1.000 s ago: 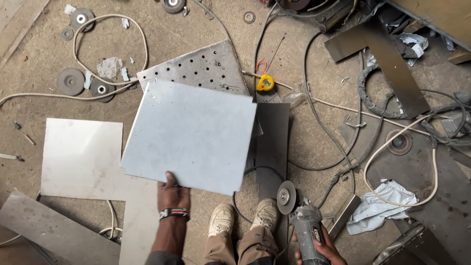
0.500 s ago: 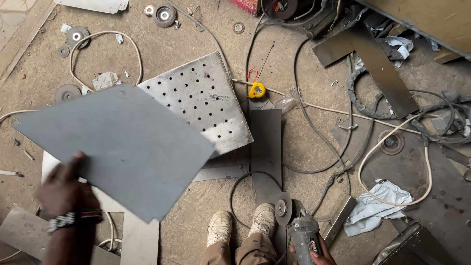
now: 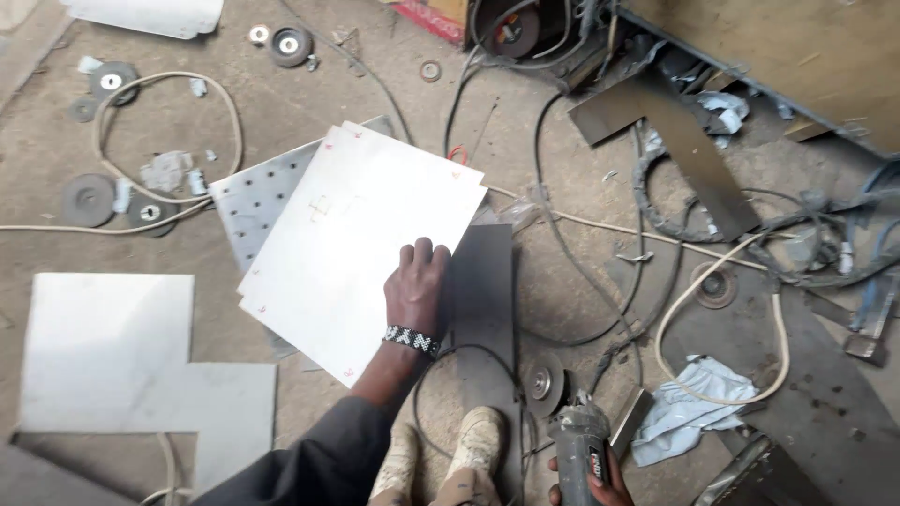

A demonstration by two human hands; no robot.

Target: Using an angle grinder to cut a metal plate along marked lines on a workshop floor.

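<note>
Pale grey flat metal sheet (image 3: 361,239) lying tilted on the dusty concrete floor (image 3: 309,103), on top of a grey metal plate full of small holes (image 3: 251,195). Pressed down on the sheet's right edge by the left hand (image 3: 417,286), palm flat, fingers spread, closed around nothing. Black and white beaded band (image 3: 411,340) around that wrist, dark sleeve below it.

Low in the view, near the bottom edge, right hand (image 3: 591,483) wrapped tight around the body of a grey angle grinder (image 3: 574,440). Round grinder disc (image 3: 542,382) pointing up and left, just beside a dark grey steel plate (image 3: 483,300) that lies next to the pale sheet. Thin black cord (image 3: 441,361) looping over that dark plate. Two dusty tan shoes (image 3: 441,459) between the hands.

Off to the left, well apart from the hands, a white L-shaped flat sheet (image 3: 122,361) on the floor. Up in the left corner, several round grey worn discs (image 3: 89,197) and a cream-coloured looped cable (image 3: 169,89). On the right, a crumpled light blue cloth (image 3: 698,403), another cream cable (image 3: 731,309) curling near it, and a tangle of black wires (image 3: 600,234). Long dark metal bar (image 3: 675,145) lying slanted near the top right.
</note>
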